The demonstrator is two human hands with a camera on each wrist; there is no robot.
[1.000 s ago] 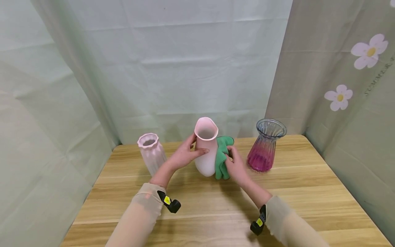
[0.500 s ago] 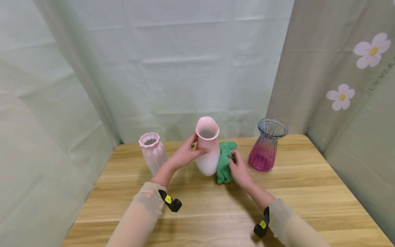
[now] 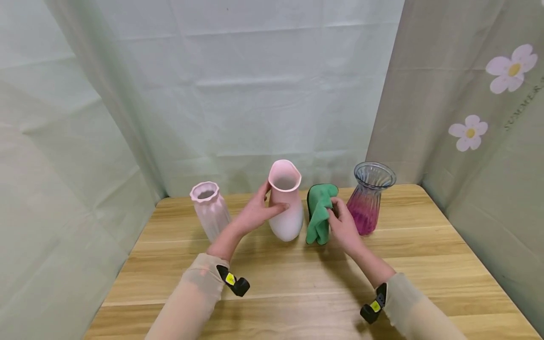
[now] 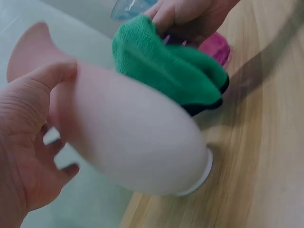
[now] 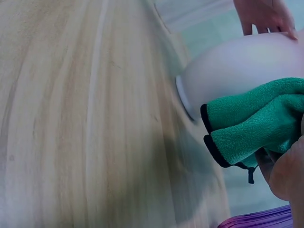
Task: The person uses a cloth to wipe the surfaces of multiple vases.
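A pink-to-white vase stands upright at the middle of the table, its wavy rim up. The left hand grips its upper left side, thumb across the front and fingers behind; the left wrist view shows this hand round the vase's neck. The right hand pinches a folded green cloth with dark edging, a small gap right of the vase in the head view. In the right wrist view the cloth hangs from the right hand, partly overlapping the vase.
A ribbed pale pink vase stands left of the left forearm. Just behind the right hand is a glass vase, blue-grey above and magenta below. The wooden table meets a pale curtain at its back edge.
The right hand has moved right with the cloth, away from the vase's side and towards the glass vase. The left hand keeps its grip, and the held vase stands in the same place.
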